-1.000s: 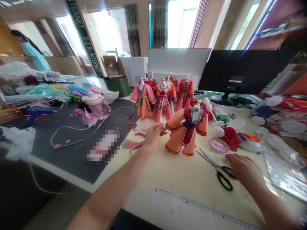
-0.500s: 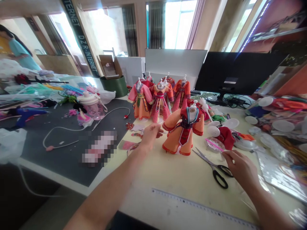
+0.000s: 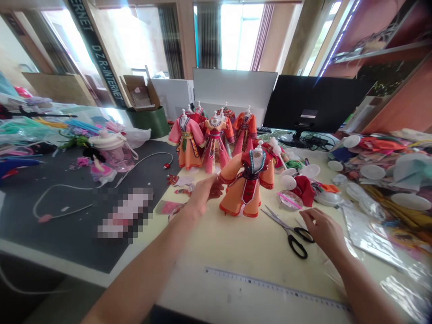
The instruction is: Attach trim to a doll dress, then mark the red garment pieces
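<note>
Cream tabletop [image 3: 202, 256], orange dress [image 3: 248, 189], grey mat [image 3: 79, 229], bright window [image 3: 232, 36]

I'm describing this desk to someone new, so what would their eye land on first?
Probably the headless orange-robed figure standing on the pale tabletop, with the left hand at its sleeve. Behind it, toward the left, stands a cluster of robed figures, with a dark monitor off to their right. Black-handled scissors lie beside the right hand.
</note>
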Demonstrator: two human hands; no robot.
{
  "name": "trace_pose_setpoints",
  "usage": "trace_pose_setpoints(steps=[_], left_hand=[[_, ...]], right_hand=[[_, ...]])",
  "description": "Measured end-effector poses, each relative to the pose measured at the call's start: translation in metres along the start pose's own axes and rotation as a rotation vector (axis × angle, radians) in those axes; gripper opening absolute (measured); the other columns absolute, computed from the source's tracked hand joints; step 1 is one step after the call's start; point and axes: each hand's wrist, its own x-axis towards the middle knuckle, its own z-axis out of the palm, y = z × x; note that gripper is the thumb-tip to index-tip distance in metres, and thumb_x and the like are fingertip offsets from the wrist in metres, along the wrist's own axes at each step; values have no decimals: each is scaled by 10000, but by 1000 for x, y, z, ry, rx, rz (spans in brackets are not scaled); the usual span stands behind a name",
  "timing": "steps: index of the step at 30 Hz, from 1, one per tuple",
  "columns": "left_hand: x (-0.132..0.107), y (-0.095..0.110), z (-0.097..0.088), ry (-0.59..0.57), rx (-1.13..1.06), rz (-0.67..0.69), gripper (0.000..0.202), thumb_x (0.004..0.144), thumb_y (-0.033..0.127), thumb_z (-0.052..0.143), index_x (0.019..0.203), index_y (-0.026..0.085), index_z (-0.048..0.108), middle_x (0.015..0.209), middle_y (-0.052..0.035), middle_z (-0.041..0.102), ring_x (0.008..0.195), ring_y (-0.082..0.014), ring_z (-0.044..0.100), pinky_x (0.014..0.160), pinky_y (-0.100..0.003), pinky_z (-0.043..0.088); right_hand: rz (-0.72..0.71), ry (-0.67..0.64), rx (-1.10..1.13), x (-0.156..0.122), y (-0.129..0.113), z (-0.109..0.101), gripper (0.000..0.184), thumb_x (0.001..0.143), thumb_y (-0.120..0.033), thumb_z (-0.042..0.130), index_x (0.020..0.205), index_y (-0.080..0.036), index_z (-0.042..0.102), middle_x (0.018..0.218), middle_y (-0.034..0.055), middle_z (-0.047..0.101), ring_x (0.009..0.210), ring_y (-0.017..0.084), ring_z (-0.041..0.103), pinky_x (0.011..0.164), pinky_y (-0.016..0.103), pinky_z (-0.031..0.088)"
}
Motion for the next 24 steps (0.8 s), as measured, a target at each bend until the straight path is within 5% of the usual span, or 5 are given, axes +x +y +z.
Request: trace_pose_setpoints(steps=[6,11,15,24], left_hand=[[2,-1,-1,-63,-172,-37,265,696,364,732,781,120,673,713,-27,642,590,-80,558,570,-204,442],[1,0,-1,-114,-319,-37,199,691,255,734,834,136,664,805,-32,668,657,-87,590,609,-201,472],[1,1,-2,-156,-396,-36,199,694,244,737,839,133,656,745,-18,648,588,-72,564,518,-177,441],[2,0,-1,-127,-468,100,206,700,198,733,887,160,655,861,-6,669,755,-97,614,675,-201,483]], right_hand=[[83,96,390,3,-34,-20,313,777,-475,509,788,-198,654,786,70,680,623,188,568,568,309,425],[232,-98,1057,17,-80,-29,283,611,-403,741,781,-188,672,756,42,671,694,188,596,653,325,476],[488,-218,1603,31,-108,-26,334,582,-348,790,840,-192,647,776,41,692,727,179,636,749,341,507],[507,-170,1966,50,-126,-29,169,704,-272,658,867,-225,652,958,52,703,985,218,637,975,382,445]])
